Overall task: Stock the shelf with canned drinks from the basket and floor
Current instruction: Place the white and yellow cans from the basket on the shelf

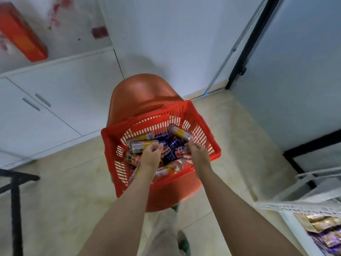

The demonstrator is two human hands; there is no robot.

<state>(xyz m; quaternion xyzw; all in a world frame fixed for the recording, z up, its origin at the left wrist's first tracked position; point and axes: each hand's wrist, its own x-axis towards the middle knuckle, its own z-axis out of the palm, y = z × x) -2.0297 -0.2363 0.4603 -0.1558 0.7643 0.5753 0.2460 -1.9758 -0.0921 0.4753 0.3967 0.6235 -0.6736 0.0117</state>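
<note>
Beige tiled floor [64,191], white walls, white cabinet doors [46,111] at left. On the seat of an orange-red moulded plastic chair [145,93]: red slatted plastic basket [204,126], turned at an angle to the chair back.

Inside the basket, a loose heap of slim drink cans lying on their sides:
- silver cans with yellow bands [180,133] toward the far wall;
- dark blue cans [168,151] in the middle;
- one orange-labelled can [132,157] against the left wall.

On the blue cans, a round red, white and blue emblem with white Chinese characters. All other print too blurred to read.

Left hand [151,154]: lowered into the basket, fingers curled round the near end of a silver-and-yellow can [143,145], clamped on it.

Right hand [197,154]: lowered into the basket near the left hand but apart from it, fingers above and thumb below a blue can [180,152], closed on its end.

At lower right, well apart from the basket: edge of a white perforated metal shelf [295,207], with gold and purple packets [324,231] below it.
</note>
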